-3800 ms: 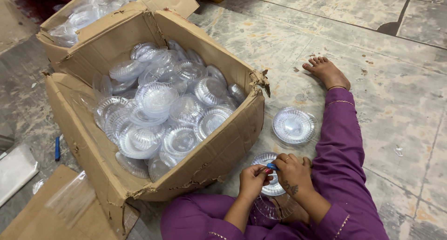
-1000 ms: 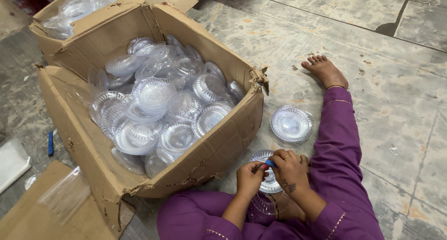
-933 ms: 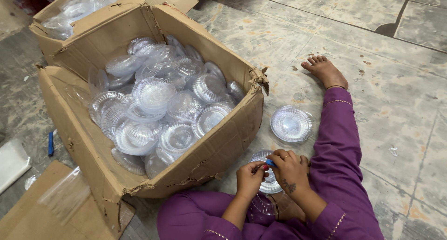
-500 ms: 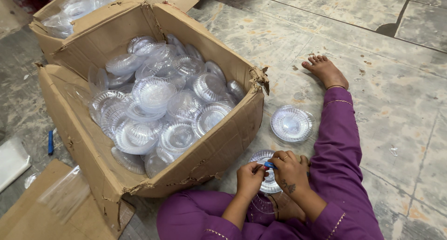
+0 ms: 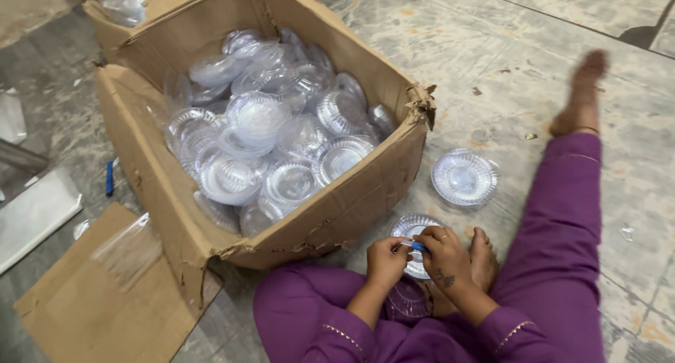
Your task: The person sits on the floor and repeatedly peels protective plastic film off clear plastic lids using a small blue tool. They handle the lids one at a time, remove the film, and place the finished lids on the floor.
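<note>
Brown cardboard makes up the big open box (image 5: 176, 187) in front of you, torn at its rim and filled with loose clear plastic lids (image 5: 274, 145), round and ribbed, lying at all angles. Behind it stands a second cardboard box (image 5: 112, 25) holding clear plastic bags. To its left on the floor lie a flat piece of cardboard (image 5: 77, 307) with a clear plastic bag (image 5: 126, 250) on it, a small blue pen-like thing (image 5: 110, 178) and a flat white sheet (image 5: 35, 215).

Your left hand (image 5: 387, 261) and right hand (image 5: 443, 254) meet just above your crossed legs in purple trousers. Both sets of fingers are closed, pinching a small blue piece (image 5: 418, 246) between them; its long axis runs roughly left to right. Right under your hands lies a clear lid (image 5: 411, 226), flat on the floor, touching the box's near wall or just beside it; I cannot tell which.

Another small stack of clear lids (image 5: 464, 176) rests flat to the right of the box, apart from your hands, near your outstretched leg.

You sit on a grey stone floor (image 5: 506, 60), mottled and stained, with dark joints between the slabs.
</note>
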